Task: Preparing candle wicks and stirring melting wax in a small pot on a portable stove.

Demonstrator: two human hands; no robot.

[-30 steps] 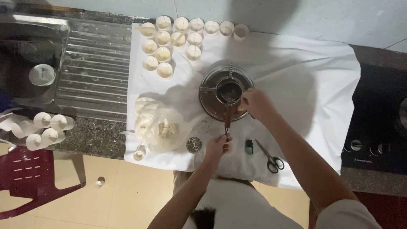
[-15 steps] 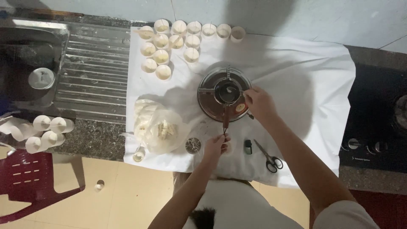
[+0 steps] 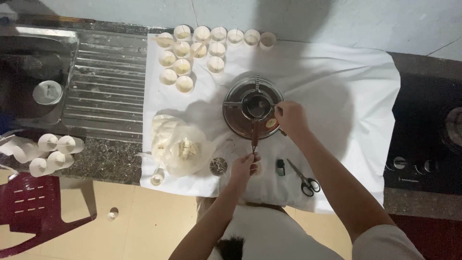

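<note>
A round metal pot (image 3: 234,115) sits on the white cloth (image 3: 337,96), with a small metal pouring cup (image 3: 256,106) resting inside it on a wire stand. The cup's dark handle (image 3: 253,135) points toward me. My left hand (image 3: 243,166) grips the end of that handle. My right hand (image 3: 290,117) rests on the pot's right rim, fingers closed on something small that I cannot make out. Several small cream-filled cups (image 3: 182,49) stand in rows at the cloth's far left.
A clear bag of pale chunks (image 3: 177,147), a small round tin (image 3: 218,166), a small dark bottle (image 3: 280,166) and scissors (image 3: 303,177) lie near the cloth's front edge. Left are a steel sink drainboard (image 3: 103,86) and paper cups (image 3: 53,149); right is a black stove (image 3: 428,135).
Both hands stay at the pot and handle; the view has shifted slightly, nothing else visibly moved.
</note>
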